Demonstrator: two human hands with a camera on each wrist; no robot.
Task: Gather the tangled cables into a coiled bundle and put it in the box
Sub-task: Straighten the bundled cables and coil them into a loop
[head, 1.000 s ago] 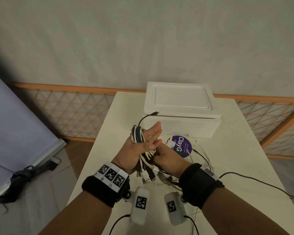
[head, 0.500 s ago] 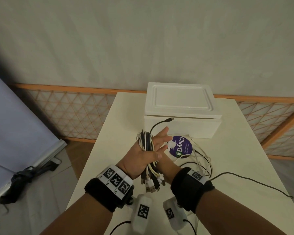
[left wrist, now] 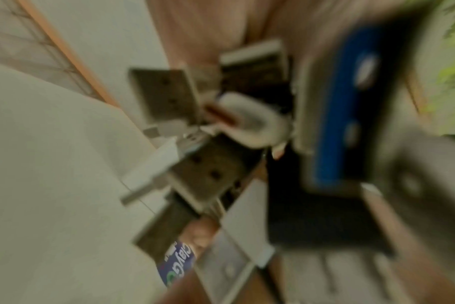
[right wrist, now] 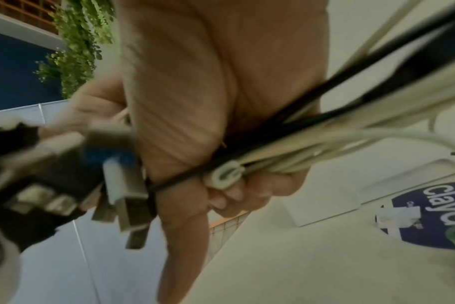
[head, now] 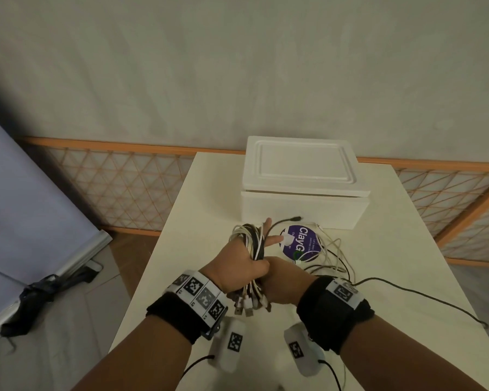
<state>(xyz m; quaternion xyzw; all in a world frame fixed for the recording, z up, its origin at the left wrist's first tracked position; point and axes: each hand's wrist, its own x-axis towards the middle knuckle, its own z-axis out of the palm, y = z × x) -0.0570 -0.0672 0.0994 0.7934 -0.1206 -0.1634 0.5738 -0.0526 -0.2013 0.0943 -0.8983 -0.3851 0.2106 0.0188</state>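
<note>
1. Head view shows a pale table (head: 198, 249) that fills the middle of the room in front of the person.
2. At its far end sits the white box (head: 302, 213), lid on.
3. Just before the box lies a round purple sticker (head: 305, 244) reading "ClayG", with loose cable loops trailing over and beside it.
4. The cables (head: 250, 244), white and black, are wound in a bundle around the left hand (head: 237, 263), raised above the table near its middle; its fingers stick out straight through the coil toward the box, so it is spread, not clenched.
5. The right hand (head: 283, 283) is closed around the lower strands of the bundle, touching the left; from the right wrist its curled fingers (right wrist: 229, 195) pinch white and black leads.
6. A cluster of USB plugs (head: 249, 303) dangles below both hands.
7. One black lead tip (head: 295, 219) pokes up toward the box.
</note>
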